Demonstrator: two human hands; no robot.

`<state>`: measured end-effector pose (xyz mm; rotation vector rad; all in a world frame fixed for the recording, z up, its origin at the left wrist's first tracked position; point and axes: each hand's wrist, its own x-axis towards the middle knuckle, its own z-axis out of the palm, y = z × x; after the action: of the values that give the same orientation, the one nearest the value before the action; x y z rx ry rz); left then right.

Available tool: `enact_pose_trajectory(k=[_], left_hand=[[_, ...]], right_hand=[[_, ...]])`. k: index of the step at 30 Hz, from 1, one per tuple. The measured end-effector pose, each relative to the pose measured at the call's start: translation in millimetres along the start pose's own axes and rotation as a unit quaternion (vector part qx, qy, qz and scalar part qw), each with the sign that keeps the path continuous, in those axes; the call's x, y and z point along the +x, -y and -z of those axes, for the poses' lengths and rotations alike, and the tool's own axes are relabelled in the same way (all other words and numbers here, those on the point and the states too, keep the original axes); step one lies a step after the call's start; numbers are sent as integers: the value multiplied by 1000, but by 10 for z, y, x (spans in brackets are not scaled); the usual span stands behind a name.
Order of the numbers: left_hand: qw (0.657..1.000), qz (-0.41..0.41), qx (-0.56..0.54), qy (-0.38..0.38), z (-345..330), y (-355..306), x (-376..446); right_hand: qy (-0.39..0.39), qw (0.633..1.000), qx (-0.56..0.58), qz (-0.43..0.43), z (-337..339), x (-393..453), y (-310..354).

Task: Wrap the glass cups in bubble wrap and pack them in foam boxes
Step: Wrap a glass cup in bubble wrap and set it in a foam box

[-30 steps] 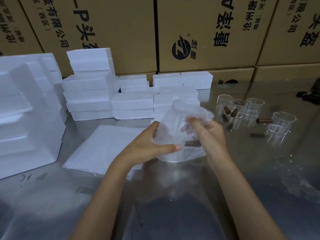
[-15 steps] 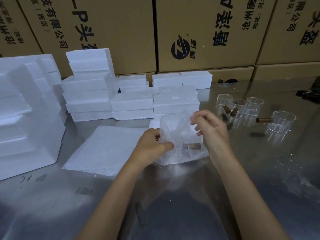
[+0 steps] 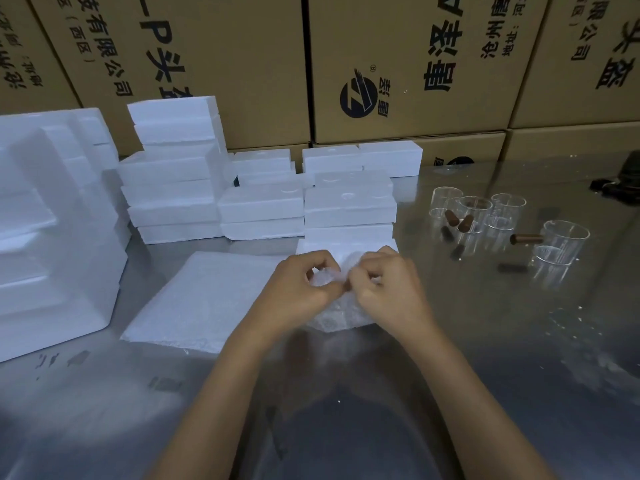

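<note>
Both hands' curled fingers (image 3: 320, 268) on bubble wrap (image 3: 334, 315)

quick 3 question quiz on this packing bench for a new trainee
1. True or false: both hands grip the bubble-wrapped bundle.
2. Where do the unwrapped glass cups stand? A) right of the hands B) inside a foam box C) on the bubble wrap stack
3. What lies flat on the table just left of the left hand?

Key
1. True; the right hand and the left both pinch the wrap at the top.
2. A
3. The stack of bubble wrap sheets, in front of the foam boxes.
</note>
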<state>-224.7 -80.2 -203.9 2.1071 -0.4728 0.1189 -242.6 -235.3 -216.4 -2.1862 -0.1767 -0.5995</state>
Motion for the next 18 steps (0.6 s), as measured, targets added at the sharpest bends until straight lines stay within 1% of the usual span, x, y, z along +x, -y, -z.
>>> enact_pose_trajectory(k=[2, 3, 4, 5, 6, 7, 9, 10, 12, 14, 15, 17, 18], left_hand=[[994, -37, 103, -13, -67, 21, 1], [986, -63, 156, -15, -111, 38, -7], [976, -84, 200, -20, -148, 45, -20], [968, -92, 231, -24, -174, 45, -31], [967, -90, 239, -17, -183, 45, -35], [975, -69, 213, -3, -168, 30, -37], [995, -10, 101, 25, -102, 2, -29], [998, -1, 60, 20, -65, 2, -18], [999, -22, 40, -25, -12, -10, -9], [995, -53, 51, -70, 1, -37, -23], [992, -68, 66, -80, -4, -42, -32], [988, -80, 119, -62, -15, -30, -46], [985, -75, 150, -37, -21, -23, -51]], right_hand=[[-91, 994, 67, -3, 21, 25, 32], [-108, 990, 90, -3, 38, 35, 44], [-101, 991, 91, 0, 46, 38, 47], [-74, 995, 68, 9, 44, 34, 31], [-40, 999, 23, 25, 31, 21, -1], [-12, 998, -33, 42, 9, 6, -41], [14, 989, -128, 70, -22, -13, -102], [22, 984, -157, 79, -30, -15, -122], [52, 975, -196, 88, -45, -18, -145], [90, 972, -203, 83, -74, -35, -171], [99, 972, -200, 77, -85, -43, -180], [85, 980, -169, 64, -102, -32, -169], [60, 989, -123, 46, -108, -20, -151]])
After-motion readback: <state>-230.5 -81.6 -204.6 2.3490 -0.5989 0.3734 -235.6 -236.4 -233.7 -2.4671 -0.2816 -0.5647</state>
